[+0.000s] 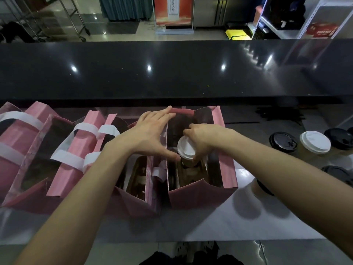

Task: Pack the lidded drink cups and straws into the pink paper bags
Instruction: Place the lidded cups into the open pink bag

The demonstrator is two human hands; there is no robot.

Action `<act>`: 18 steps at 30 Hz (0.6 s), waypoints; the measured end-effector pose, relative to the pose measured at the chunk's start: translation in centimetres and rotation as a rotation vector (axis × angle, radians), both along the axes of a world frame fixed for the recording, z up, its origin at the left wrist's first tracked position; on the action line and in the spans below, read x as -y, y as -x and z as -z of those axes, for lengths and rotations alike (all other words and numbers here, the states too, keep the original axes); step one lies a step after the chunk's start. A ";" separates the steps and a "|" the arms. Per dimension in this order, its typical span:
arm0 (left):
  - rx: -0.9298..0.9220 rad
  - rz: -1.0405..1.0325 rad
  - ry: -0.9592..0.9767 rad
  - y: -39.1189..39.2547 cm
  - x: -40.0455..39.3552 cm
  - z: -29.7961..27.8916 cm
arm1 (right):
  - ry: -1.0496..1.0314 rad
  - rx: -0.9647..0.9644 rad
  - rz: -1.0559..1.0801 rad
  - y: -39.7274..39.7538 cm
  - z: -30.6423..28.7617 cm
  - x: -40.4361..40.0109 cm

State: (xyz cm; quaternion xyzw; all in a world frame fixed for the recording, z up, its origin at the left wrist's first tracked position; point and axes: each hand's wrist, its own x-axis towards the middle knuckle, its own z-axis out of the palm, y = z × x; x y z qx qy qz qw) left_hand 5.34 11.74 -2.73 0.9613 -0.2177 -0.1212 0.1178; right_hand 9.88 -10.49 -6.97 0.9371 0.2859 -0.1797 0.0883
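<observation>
A white-lidded cup is gripped by the right hand, whose fingers are curled over the lid and down its side; the cup is held inside the open mouth of the rightmost pink bag, just below its rim. The left wall of that bag is touched by the left hand, which is spread flat with straight fingers, the thumb lying at the bag's near left edge beside the cup and the fingertips reaching the far rim. Just to the left, a second pink bag is stood open, and further left more pink bags with white paper handles are lined up on the pale bench. To the right of the held cup, well apart from the bags, a black-lidded cup, another white-lidded cup and further black-lidded cups are stood on the bench. A dark pile, too dim to be identified, is seen at the far right. A raised black counter is seen beyond the bags
</observation>
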 end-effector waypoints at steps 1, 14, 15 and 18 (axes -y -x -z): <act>0.000 0.003 -0.001 0.0 0.0 0.0 | 0.009 0.002 -0.002 0.1 0.3 0.0; 0.089 -0.009 0.085 0.7 1.1 -1.2 | -0.087 -0.064 0.078 1.3 -2.5 0.5; 0.133 -0.014 0.100 0.8 1.4 -1.6 | -0.160 -0.040 0.077 1.4 -3.7 0.9; 0.242 -0.020 0.153 1.3 3.4 -2.9 | -0.374 0.098 0.110 2.5 -7.7 3.2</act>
